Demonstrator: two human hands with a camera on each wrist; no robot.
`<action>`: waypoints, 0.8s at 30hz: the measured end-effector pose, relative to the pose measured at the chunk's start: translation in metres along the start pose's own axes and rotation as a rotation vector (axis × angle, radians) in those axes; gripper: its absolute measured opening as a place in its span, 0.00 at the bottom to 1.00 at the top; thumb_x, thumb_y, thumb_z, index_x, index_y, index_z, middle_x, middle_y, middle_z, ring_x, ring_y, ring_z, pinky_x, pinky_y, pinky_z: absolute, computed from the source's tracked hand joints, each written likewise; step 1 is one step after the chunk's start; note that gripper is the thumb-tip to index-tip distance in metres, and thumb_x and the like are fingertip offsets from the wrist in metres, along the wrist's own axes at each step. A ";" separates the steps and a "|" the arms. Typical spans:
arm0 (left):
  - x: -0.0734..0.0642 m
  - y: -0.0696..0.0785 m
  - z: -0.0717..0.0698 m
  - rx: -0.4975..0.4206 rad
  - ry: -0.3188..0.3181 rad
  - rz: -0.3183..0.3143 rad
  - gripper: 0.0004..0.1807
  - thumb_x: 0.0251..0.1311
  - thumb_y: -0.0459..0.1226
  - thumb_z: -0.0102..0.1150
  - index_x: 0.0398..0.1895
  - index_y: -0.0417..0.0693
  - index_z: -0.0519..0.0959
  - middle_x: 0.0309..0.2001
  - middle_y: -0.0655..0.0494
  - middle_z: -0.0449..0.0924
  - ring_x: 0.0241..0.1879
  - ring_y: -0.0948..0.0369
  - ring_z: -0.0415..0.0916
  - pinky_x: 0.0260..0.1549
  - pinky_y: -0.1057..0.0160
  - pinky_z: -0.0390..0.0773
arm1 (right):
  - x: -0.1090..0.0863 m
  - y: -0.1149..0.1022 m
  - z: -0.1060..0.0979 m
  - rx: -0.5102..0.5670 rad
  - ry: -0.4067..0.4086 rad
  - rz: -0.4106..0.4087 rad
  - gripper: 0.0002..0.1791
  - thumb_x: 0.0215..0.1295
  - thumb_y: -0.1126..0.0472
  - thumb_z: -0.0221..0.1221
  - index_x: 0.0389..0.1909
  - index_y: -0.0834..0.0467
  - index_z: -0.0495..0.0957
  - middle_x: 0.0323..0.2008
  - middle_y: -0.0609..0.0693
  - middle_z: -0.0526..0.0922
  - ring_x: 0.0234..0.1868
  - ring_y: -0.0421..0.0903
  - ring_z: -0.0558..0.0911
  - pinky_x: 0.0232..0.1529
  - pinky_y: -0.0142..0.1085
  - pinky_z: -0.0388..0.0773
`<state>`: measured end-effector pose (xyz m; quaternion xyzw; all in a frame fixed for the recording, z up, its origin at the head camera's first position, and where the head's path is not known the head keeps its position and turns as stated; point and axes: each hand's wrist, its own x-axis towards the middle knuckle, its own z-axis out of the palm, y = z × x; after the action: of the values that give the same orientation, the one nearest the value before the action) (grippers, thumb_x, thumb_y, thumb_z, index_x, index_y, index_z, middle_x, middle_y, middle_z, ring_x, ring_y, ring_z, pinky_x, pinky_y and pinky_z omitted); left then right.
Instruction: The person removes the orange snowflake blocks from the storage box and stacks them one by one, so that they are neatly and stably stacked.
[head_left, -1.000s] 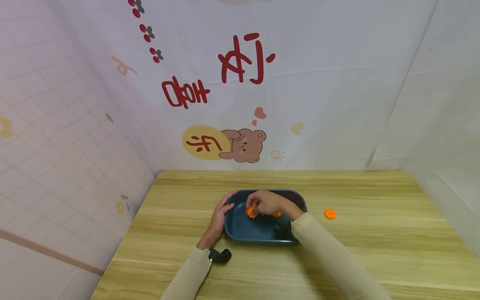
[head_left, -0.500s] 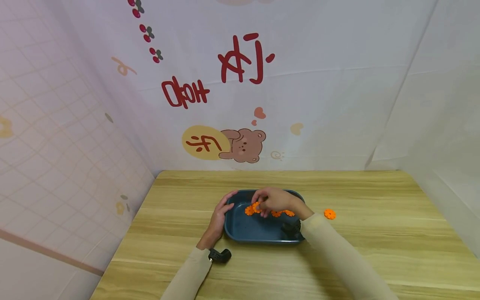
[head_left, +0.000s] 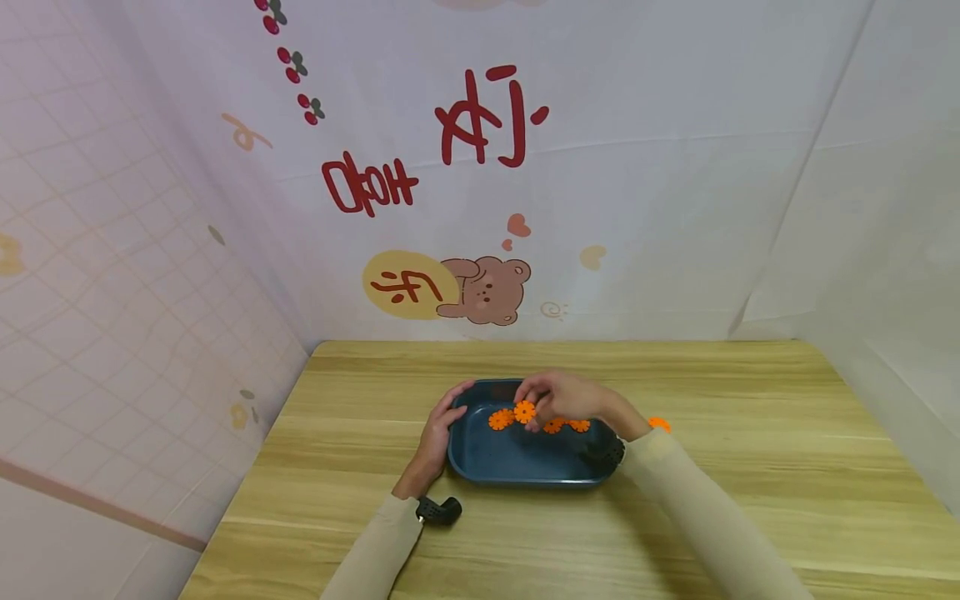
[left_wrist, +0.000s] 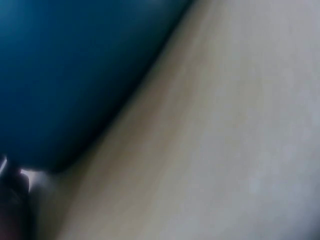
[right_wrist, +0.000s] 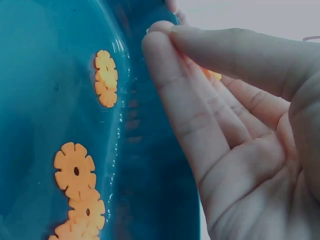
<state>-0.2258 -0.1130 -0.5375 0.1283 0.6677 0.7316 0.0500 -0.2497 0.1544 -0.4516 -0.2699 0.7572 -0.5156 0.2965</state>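
A dark blue tray (head_left: 480,462) stands on the table, the left hand (head_left: 433,437) at its left rim, thumb over the edge. In the left wrist view only the tray's outer wall (left_wrist: 75,75) and blurred table show. The right hand (head_left: 566,397) is above the tray's far half and pinches an orange flower-shaped disc (head_left: 525,412) upright. From the right wrist the fingers hide nearly all of that disc. Matching orange discs (head_left: 499,420) lie on the tray floor left of it. More discs (right_wrist: 75,170), some overlapping, lie on the floor along the far wall.
One more orange disc (head_left: 658,424) is on the wooden table (head_left: 337,417) right of the tray, partly behind the right sleeve (head_left: 697,492). A patterned white cloth wall (head_left: 675,208) rises behind the table. Black wrist cameras (head_left: 440,510) are strapped on both wrists.
The right hand has moved right and slightly up, leaving orange on the tray floor at left; an orange disc now shows upright in its fingers. The left hand has stayed in place.
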 end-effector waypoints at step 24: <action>-0.001 -0.002 -0.001 -0.006 0.006 -0.035 0.24 0.72 0.36 0.42 0.69 0.43 0.69 0.73 0.50 0.62 0.73 0.54 0.54 0.64 0.71 0.60 | -0.052 0.005 -0.019 -0.142 0.196 -0.162 0.16 0.64 0.61 0.64 0.52 0.58 0.77 0.34 0.53 0.76 0.31 0.51 0.76 0.33 0.35 0.76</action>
<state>-0.2251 -0.1145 -0.5393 0.1140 0.6678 0.7330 0.0612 -0.2293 0.2047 -0.4416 -0.2990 0.7927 -0.5070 0.1587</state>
